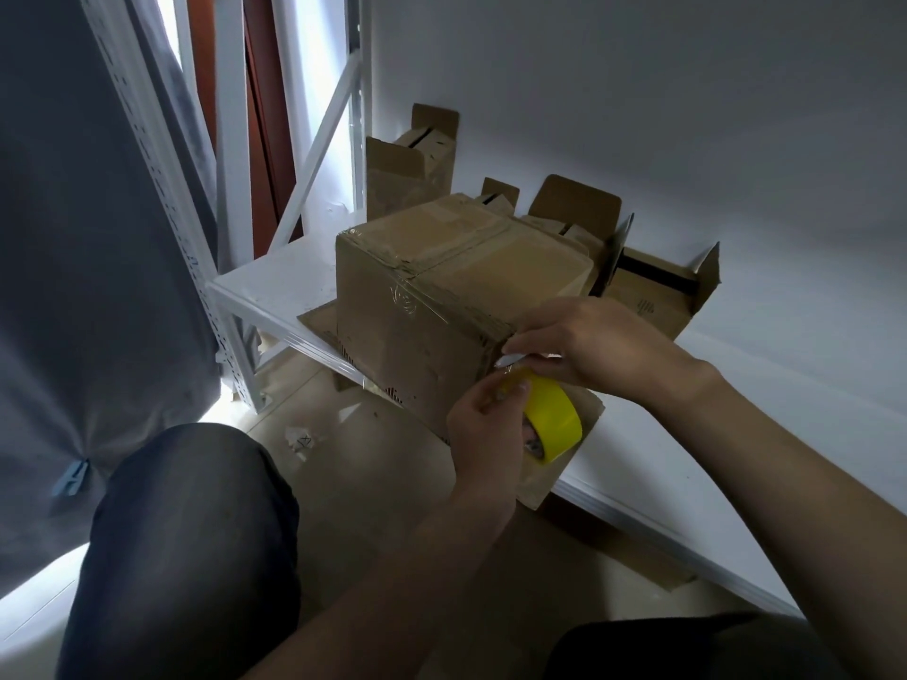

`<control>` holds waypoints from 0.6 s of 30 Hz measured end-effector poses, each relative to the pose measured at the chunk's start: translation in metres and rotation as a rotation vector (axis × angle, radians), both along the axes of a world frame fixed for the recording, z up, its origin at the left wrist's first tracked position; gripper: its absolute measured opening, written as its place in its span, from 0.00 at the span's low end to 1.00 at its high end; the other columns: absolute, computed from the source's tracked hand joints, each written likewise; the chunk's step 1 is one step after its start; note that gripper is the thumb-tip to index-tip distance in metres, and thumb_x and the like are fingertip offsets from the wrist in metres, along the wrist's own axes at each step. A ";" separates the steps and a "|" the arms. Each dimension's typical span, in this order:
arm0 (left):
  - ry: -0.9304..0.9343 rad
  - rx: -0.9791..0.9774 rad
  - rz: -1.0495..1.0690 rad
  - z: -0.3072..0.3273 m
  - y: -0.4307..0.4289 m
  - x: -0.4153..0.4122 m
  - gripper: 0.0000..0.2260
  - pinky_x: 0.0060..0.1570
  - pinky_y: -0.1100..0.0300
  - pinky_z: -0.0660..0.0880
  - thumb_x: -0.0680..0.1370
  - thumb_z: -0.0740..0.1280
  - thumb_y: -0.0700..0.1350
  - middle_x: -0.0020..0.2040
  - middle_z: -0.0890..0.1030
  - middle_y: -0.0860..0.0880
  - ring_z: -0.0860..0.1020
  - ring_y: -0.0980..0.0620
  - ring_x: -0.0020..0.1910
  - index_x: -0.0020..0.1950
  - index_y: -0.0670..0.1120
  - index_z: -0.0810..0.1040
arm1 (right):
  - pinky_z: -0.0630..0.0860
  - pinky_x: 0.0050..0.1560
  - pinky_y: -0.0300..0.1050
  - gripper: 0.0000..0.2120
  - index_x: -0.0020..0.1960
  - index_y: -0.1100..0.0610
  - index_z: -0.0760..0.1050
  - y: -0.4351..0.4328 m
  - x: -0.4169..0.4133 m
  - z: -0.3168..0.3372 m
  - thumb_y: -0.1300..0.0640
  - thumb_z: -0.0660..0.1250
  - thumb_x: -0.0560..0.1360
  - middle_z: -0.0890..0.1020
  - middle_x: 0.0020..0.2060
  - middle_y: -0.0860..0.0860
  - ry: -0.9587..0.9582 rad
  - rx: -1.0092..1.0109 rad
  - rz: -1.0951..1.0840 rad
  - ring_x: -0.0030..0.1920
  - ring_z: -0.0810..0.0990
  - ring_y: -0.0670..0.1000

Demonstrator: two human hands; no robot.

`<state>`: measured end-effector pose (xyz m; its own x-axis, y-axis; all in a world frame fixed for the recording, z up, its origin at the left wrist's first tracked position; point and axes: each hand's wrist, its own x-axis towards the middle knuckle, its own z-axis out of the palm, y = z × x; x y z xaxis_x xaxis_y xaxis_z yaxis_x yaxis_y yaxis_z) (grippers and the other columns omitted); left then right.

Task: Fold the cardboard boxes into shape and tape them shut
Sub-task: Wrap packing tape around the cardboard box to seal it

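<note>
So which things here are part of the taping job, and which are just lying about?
In the job:
- closed cardboard box
- yellow tape roll, in the left hand
- right hand, pinching the tape end at the box corner
- open boxes behind

Lying about:
- paper scrap on the floor
- blue clip

A plain white wall is seen behind a low white shelf board, which is carried by a white metal rack frame with a diagonal brace. A beige floor is lit by bright daylight from the left.
</note>
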<state>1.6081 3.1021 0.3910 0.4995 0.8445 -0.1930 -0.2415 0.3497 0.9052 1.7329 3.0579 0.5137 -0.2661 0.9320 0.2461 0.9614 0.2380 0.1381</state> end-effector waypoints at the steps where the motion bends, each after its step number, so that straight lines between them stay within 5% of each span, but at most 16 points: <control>1: 0.012 -0.003 0.006 -0.001 0.001 0.000 0.07 0.50 0.55 0.79 0.75 0.74 0.48 0.48 0.85 0.58 0.82 0.54 0.53 0.47 0.62 0.85 | 0.79 0.31 0.51 0.08 0.55 0.53 0.85 -0.005 0.004 0.002 0.57 0.73 0.77 0.85 0.48 0.51 -0.009 0.022 -0.007 0.47 0.84 0.55; 7: 0.077 -0.053 -0.047 -0.012 0.005 -0.003 0.07 0.46 0.62 0.75 0.75 0.74 0.47 0.52 0.83 0.60 0.79 0.60 0.53 0.49 0.59 0.85 | 0.78 0.34 0.52 0.10 0.57 0.51 0.85 -0.040 0.040 -0.003 0.56 0.72 0.76 0.86 0.47 0.49 0.122 0.203 -0.268 0.41 0.81 0.52; 12: 0.139 0.006 -0.105 -0.019 0.006 -0.008 0.07 0.53 0.56 0.78 0.75 0.75 0.46 0.52 0.82 0.58 0.80 0.57 0.54 0.48 0.58 0.84 | 0.79 0.40 0.52 0.08 0.56 0.52 0.85 -0.034 0.028 -0.027 0.55 0.72 0.78 0.85 0.45 0.47 0.433 0.252 -0.384 0.42 0.80 0.46; 16: 0.236 0.091 -0.235 -0.017 0.019 -0.022 0.07 0.57 0.48 0.80 0.75 0.75 0.47 0.52 0.81 0.59 0.80 0.52 0.55 0.48 0.60 0.83 | 0.75 0.45 0.33 0.08 0.57 0.51 0.84 -0.002 0.017 -0.018 0.55 0.73 0.78 0.82 0.47 0.40 0.623 0.502 -0.362 0.46 0.80 0.41; 18: 0.274 0.148 -0.283 -0.012 0.025 -0.030 0.06 0.59 0.46 0.80 0.75 0.75 0.47 0.52 0.80 0.60 0.80 0.51 0.55 0.49 0.58 0.84 | 0.75 0.47 0.34 0.11 0.60 0.49 0.84 0.028 0.016 -0.009 0.53 0.72 0.78 0.83 0.50 0.42 0.559 0.458 -0.387 0.47 0.78 0.42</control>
